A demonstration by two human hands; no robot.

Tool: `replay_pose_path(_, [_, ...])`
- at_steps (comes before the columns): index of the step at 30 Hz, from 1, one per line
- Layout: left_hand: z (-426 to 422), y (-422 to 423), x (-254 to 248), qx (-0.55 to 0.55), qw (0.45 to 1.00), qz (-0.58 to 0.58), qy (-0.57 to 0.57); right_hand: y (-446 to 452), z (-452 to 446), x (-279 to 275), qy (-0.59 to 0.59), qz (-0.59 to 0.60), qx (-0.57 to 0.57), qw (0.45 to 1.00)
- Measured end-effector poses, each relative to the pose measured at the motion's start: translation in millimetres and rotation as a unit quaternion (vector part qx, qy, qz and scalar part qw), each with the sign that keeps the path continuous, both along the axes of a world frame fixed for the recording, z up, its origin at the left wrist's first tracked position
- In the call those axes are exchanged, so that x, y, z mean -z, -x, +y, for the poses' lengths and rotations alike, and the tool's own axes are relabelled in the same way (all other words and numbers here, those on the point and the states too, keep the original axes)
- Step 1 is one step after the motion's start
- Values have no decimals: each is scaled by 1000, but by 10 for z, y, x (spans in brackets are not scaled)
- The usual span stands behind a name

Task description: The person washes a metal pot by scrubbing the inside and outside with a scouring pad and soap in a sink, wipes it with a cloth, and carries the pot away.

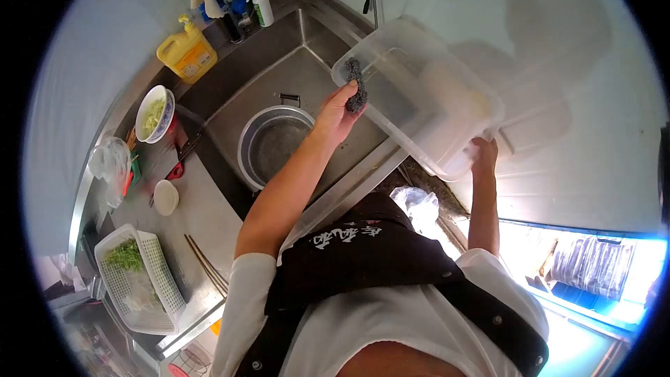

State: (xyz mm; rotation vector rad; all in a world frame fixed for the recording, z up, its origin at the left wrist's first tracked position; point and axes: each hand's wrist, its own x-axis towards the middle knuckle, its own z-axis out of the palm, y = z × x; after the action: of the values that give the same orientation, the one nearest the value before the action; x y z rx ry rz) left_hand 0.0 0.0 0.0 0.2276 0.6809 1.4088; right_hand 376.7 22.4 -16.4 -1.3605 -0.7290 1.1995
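Observation:
My left hand (340, 113) is closed around a dark steel wool scrubber (355, 85), at the near-left end of a clear plastic bin (419, 98). Whether the scrubber touches the bin's wall, I cannot tell. Tilted over the right side of the sink (324, 73), the bin has its open side facing me. My right hand (481, 155) grips its lower right end, the fingers partly hidden by the cloudy plastic. Below my left forearm a round metal pot (269, 138) sits in the sink.
A yellow pump jug (187, 56) and a spray bottle (262, 7) stand on the sink's back ledge. On the left counter are a bowl of chopped greens (155, 115), a small white bowl (166, 197), chopsticks (206, 265) and a white basket of greens (139, 279). A wall rises at right.

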Motion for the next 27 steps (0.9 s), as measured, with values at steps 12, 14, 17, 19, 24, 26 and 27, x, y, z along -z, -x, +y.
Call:
replay_pose_path(12, [-219,183,-17,36,990,-130,-25,-360,350,417,14,-159,105,982])
replay_pose_path(14, [-357,308,22,16,991,-129,-20,-455,383,464,43,-228,71,970])
replay_pose_path(17, [-469,540,52,-30,994,-108,2,-576,493,598,-37,-283,53,957])
replay_pose_path(19, [-599,716,-73,-81,993,-80,6,-372,475,378,-62,-518,114,845])
replay_pose_path(24, [-814,1282,-67,-124,984,-125,-29,998,333,-908,-280,-550,51,785])
replay_pose_path(26, [-913,1422,-120,-141,980,-138,-33,1411,586,-977,-355,-460,-90,808])
replay_pose_path(27, [-946,1459,-157,-146,979,-135,-41,1688,748,-991,-371,-413,-153,818])
